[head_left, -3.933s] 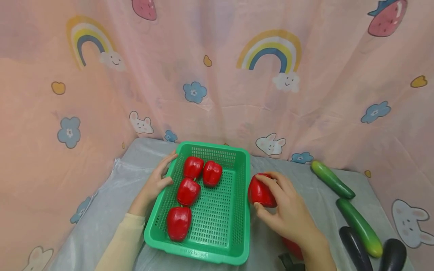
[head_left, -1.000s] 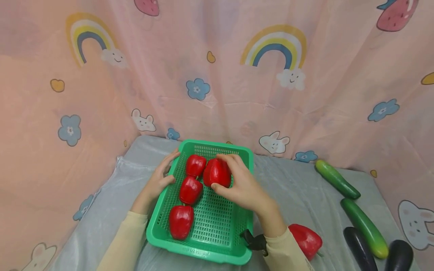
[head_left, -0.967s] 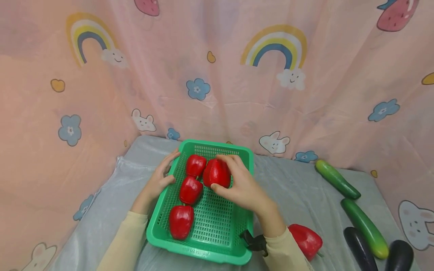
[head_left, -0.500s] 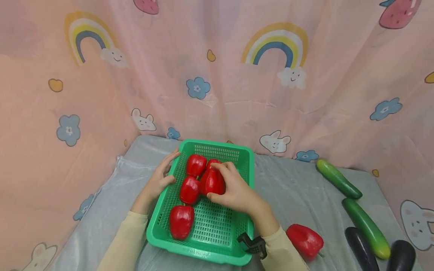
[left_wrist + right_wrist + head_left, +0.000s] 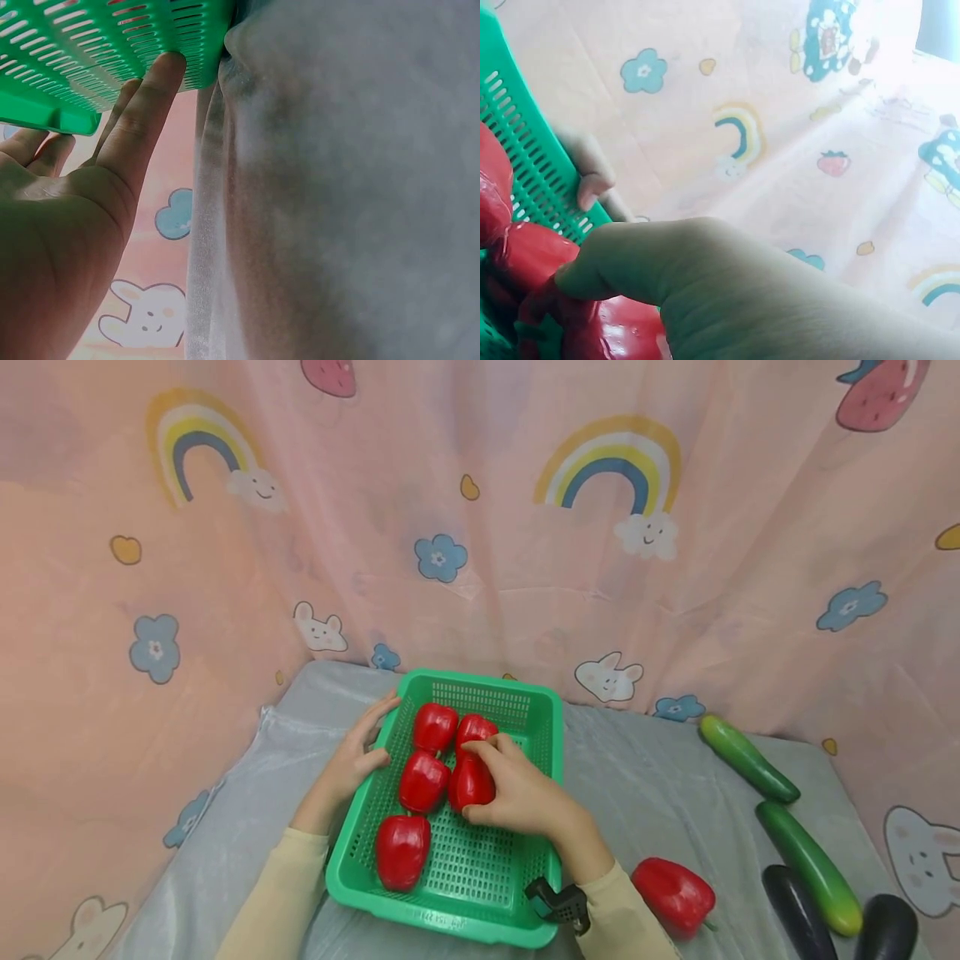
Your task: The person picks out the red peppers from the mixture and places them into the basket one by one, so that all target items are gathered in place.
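Inside the green plastic basket (image 5: 448,928), my right hand (image 5: 525,793) grips a red bell pepper (image 5: 471,783) between thumb and fingers. Another pepper (image 5: 476,727) lies just behind it. On the left side of the basket run a far pepper (image 5: 435,725), a middle pepper (image 5: 423,782) and a near pepper (image 5: 402,852). My left hand (image 5: 352,768) rests against the basket's left side, fingers extended; the left wrist view shows fingertips (image 5: 166,67) touching the slotted outer wall. In the right wrist view my right thumb (image 5: 592,262) presses on the pepper.
A loose red bell pepper (image 5: 672,896) lies on the grey cloth (image 5: 637,777) right of the basket. Further right are two cucumbers (image 5: 746,758) and two eggplants (image 5: 798,910). A patterned pink curtain (image 5: 495,610) hangs behind and at the sides.
My right hand has carried a pepper from right of the basket into it, then shifted it nearer, in front of the far right pepper. My left hand stays at the basket's side.
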`<state>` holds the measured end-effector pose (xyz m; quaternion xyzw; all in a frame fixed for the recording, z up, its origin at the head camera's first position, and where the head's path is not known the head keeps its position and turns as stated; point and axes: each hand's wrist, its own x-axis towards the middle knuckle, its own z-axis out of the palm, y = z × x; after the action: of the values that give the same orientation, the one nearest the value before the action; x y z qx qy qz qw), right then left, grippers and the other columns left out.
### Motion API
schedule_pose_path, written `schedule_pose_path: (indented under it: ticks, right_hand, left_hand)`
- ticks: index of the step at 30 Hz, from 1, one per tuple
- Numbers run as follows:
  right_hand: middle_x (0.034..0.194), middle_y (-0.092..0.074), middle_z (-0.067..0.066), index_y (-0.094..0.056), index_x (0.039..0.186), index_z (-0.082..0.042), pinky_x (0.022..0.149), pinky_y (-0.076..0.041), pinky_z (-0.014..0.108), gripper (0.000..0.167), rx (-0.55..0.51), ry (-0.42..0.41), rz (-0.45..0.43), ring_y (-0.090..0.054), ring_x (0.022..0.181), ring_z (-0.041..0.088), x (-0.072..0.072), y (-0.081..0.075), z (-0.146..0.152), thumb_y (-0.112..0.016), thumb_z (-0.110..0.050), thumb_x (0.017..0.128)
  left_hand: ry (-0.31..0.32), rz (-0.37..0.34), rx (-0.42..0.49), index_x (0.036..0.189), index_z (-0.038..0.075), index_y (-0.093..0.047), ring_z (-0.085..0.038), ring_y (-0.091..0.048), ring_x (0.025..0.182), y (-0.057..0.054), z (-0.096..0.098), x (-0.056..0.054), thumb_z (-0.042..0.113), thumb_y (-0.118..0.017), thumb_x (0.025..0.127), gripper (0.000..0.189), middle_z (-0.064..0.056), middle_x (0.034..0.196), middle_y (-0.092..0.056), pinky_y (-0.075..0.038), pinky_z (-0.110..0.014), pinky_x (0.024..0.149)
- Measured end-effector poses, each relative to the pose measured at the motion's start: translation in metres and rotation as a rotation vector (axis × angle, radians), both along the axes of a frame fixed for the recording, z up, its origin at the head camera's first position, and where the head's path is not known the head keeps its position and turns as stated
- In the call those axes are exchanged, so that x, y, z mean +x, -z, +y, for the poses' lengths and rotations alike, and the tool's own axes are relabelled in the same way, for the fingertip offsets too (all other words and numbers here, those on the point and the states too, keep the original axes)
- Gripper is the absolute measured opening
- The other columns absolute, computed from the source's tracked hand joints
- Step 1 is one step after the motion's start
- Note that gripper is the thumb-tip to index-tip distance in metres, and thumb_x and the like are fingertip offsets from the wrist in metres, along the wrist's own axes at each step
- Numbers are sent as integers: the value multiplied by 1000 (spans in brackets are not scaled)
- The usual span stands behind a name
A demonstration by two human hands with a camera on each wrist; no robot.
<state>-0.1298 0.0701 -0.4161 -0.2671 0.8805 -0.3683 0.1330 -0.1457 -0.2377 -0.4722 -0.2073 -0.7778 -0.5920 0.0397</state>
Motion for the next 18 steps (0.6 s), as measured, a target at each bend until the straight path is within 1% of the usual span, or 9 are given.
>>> schedule_pose_path:
  ticks: [2, 5, 7, 12, 18]
  right_hand:
    - [139, -51, 6, -54, 156, -15, 82, -62, 40, 86, 3, -3, -1, -56, 122, 25, 0, 1, -1, -89, -31, 80]
    - [139, -52, 5, -55, 155, -15, 83, -63, 41, 85, 5, -5, -1, -57, 122, 25, 0, 0, -1, -90, -32, 80]
    - [139, -52, 5, -56, 155, -15, 83, -63, 42, 84, 9, -9, 1, -57, 122, 25, 0, 0, -1, -90, -32, 80]
    - [142, -52, 4, -58, 154, -15, 84, -63, 43, 84, 36, -50, 13, -57, 124, 25, 0, -1, -1, -90, -35, 79]
    - [139, -55, 1, -60, 153, -16, 84, -62, 42, 82, 94, -82, 22, -59, 121, 22, 0, 0, -2, -90, -40, 80]
  left_hand:
    - [0, 2, 4, 167, 0, -38, -50, -30, 158, 0, 0, 0, -5, -51, 86, 83, -15, 180, -21, -48, -45, 102]
    - [3, 5, 14, 167, -1, -38, -50, -28, 159, 1, 1, -1, -7, -50, 84, 84, -17, 180, -20, -49, -33, 95]
    - [5, 5, 20, 167, -2, -38, -50, -26, 160, 1, 1, -1, -8, -50, 84, 84, -18, 180, -20, -49, -31, 93]
    - [4, 8, 23, 166, -3, -38, -50, -24, 161, 0, 1, -1, -8, -50, 83, 84, -19, 180, -20, -49, -30, 90]
    - [-1, -5, 18, 167, -1, -38, -50, -28, 159, 0, 1, -1, -7, -50, 85, 83, -16, 180, -21, -51, -31, 91]
